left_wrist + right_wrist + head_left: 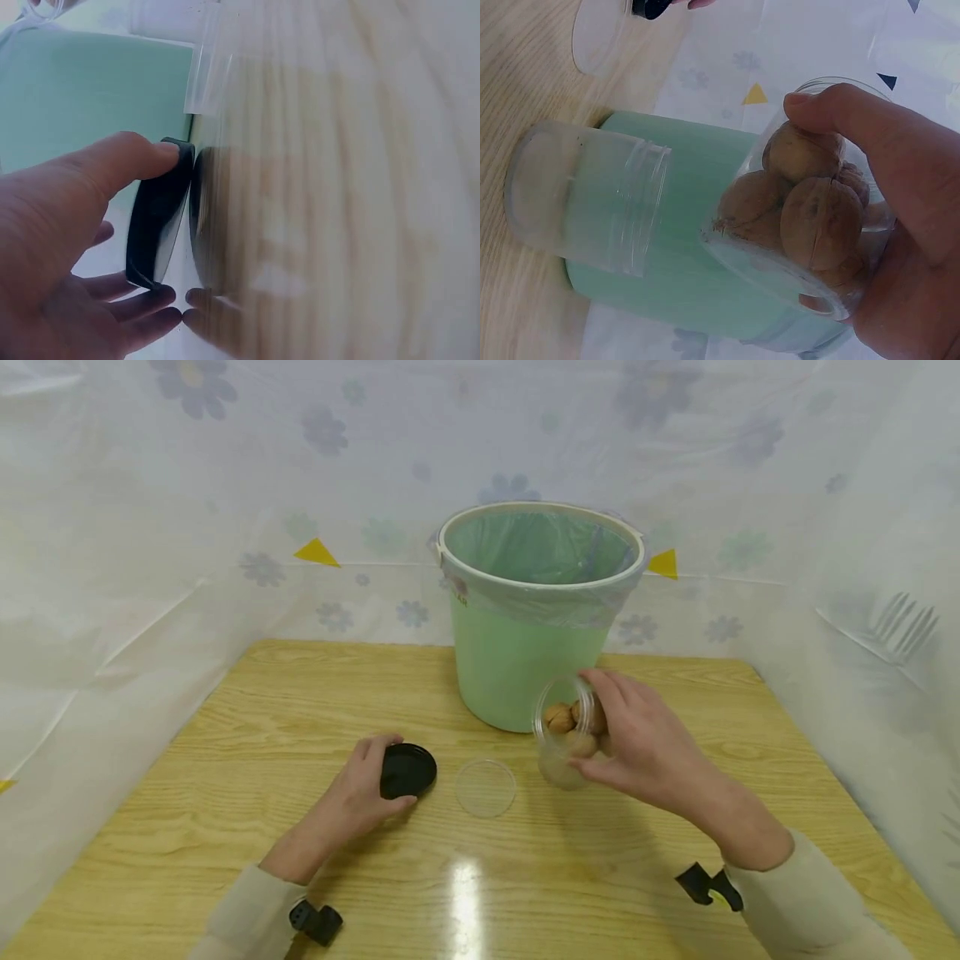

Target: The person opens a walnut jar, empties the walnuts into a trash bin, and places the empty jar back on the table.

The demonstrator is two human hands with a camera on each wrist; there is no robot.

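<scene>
My right hand (630, 735) grips a clear cup of walnuts (572, 720), tilted with its mouth to the left, just in front of the green bucket (525, 652). In the right wrist view the thumb (840, 112) lies over the cup (802, 217) and several walnuts show inside. An empty clear jar (558, 772) (585, 199) stands on the table right under the cup. My left hand (367, 785) pinches a black lid (407, 770) that lies on the table; thumb and fingers clasp its rim (157, 217).
A clear round disc (486, 787) lies flat between the black lid and the jar. The bucket holds a green liner bag (540, 547). The wooden table (300, 693) is fenced by flowered plastic sheeting (150, 527) on three sides.
</scene>
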